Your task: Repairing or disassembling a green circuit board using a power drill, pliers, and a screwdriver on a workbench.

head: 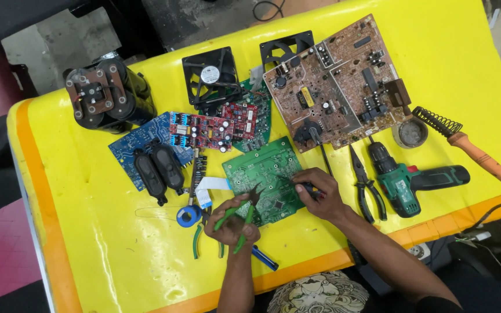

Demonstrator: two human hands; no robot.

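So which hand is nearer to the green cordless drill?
Right. The right hand rests on the green circuit board, just left of the black pliers beside the green cordless drill. The left hand is farther left, holding green-handled pliers.

Your widest free room is the bare yellow surface (111,255) at lower left. Ahead, circuit boards (331,81), fans (211,74) and speakers (159,165) crowd together. To your right, black pliers (366,185), a green drill (413,177) and a soldering iron (471,145) block the way.
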